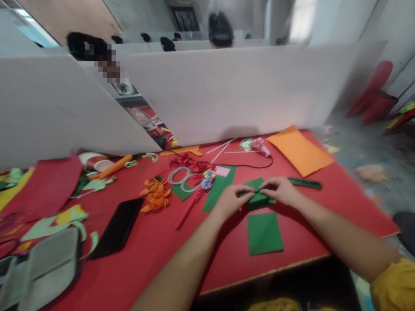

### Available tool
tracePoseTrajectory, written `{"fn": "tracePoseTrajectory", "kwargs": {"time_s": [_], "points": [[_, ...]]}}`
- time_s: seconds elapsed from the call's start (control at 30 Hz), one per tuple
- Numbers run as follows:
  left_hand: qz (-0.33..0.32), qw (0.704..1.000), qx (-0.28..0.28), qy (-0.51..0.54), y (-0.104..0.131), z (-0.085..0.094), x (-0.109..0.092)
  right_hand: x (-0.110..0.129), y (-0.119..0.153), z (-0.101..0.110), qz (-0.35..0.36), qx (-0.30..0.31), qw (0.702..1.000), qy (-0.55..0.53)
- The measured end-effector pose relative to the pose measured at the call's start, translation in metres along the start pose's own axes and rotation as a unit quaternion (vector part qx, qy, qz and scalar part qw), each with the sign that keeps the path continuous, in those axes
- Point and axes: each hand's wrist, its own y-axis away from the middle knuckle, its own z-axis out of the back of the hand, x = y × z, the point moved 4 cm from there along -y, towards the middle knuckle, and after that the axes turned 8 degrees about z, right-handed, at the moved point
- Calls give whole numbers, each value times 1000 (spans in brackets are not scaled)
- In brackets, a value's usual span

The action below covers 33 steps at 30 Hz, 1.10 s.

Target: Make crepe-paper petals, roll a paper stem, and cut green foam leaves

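Observation:
My left hand (234, 198) and my right hand (281, 191) meet over a small piece of green paper (258, 201), fingertips pinching its upper edge from both sides. The paper looks folded there, though my fingers hide part of the crease. Just below lies a flat green paper square (265, 233) with a faint diagonal line across it. Beside my right hand rests a dark green box cutter (306, 183). A larger green sheet (220, 188) lies behind my left hand, near a red paper stick with small purple and yellow paper flowers (207, 179) at its top.
A pink glue gun (260, 146) with its black cord lies at the back, near an orange sheet (300, 149). Orange paper petals (155, 195), a black phone (118, 227) and a grey zip case (45, 268) are to the left. A white partition (233, 93) stands behind.

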Motion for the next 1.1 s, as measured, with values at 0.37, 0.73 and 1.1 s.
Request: {"fn": "tracePoseTrajectory", "kwargs": {"time_s": [0.37, 0.73, 1.1], "points": [[-32, 998, -28, -55, -5, 4, 8, 2, -2, 7, 54, -29, 995, 75], [-21, 999, -13, -34, -4, 9, 5, 11, 0, 12, 61, -22, 991, 117], [-89, 990, -57, -95, 12, -3, -10, 31, 8, -1, 163, 41, 965, 202]]}}
